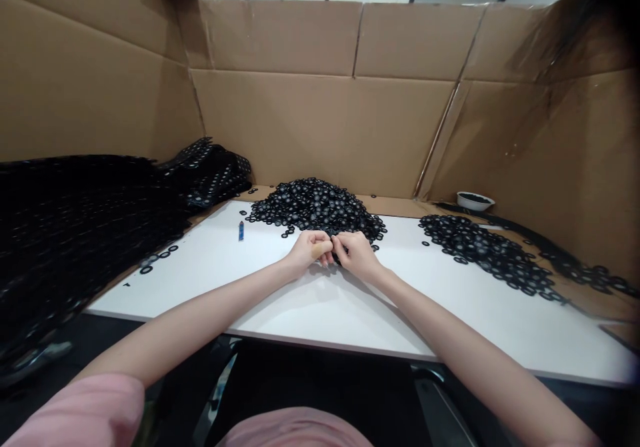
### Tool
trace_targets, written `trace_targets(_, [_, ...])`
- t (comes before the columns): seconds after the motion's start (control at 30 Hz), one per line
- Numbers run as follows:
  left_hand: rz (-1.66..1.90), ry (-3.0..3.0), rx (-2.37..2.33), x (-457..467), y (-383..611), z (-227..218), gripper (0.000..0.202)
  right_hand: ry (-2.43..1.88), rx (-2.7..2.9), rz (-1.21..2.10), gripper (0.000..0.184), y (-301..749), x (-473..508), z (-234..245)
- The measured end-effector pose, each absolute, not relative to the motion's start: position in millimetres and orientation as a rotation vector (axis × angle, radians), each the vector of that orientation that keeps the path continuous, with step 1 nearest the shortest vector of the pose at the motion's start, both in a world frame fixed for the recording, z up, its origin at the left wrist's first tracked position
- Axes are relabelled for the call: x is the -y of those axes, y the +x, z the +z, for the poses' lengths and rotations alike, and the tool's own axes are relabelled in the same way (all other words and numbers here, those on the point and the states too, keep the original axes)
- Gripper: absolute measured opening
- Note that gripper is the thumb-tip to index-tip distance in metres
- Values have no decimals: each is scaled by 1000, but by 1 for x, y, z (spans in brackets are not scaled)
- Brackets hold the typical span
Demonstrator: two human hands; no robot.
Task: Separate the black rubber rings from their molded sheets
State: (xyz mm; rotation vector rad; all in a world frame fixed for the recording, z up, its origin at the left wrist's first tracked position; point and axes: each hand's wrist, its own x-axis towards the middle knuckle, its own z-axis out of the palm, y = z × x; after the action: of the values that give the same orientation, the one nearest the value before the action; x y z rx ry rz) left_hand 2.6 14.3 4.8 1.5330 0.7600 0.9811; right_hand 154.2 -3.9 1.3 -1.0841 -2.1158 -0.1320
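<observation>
Pink shirt (pixel 300 427) nearest us, low in view, with a pink sleeve (pixel 100 407) at lower left. Past it we note the near edge of a white board (pixel 280 307), our two bare forearms reaching over it from either side. Left hand (pixel 309 250) and right hand (pixel 354 253) meet near the middle, just this side of the main heap of black rings (pixel 317 203). On the left, fingers curl inward and the thumb, in a tan cover (pixel 321 249), lies along them; on the right, thumb and forefinger are drawn close together, tips next to the left hand. Something dark shows at and below the fingertips, but we cannot tell whether either hand pinches a ring: too small and partly hidden. Rings spread round the heap's foot; a second pile (pixel 485 253) runs slantwise across the board's right side. Left of the heap we log a small blue tool (pixel 241 231), lying apart from it. Farther left, black sheets (pixel 75 213) are stacked high, a few loose rings (pixel 165 255) beside them. Back right, a white bowl (pixel 475 207) holds dark stuff we cannot make out. Cardboard (pixel 300 127) walls the back and both sides.
</observation>
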Motion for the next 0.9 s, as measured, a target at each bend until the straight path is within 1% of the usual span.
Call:
trace_targets(0.2, [972, 1544, -712, -17, 0, 8, 17, -1005, 2099, -25, 40, 160, 1, 5])
trace_targets(0.4, [967, 1612, -643, -17, -5, 18, 30, -867, 2168, 48, 31, 171, 0, 9])
trace_targets(0.57, [970, 1692, -640, -15, -9, 26, 32, -876, 2155, 26, 29, 171, 1, 10])
trace_targets(0.8, [991, 1748, -669, -17, -10, 27, 45, -917, 2152, -43, 24, 171, 6, 12])
trace_targets(0.9, [1017, 1785, -682, -15, -8, 25, 41, -936, 2121, -51, 19, 170, 8, 12])
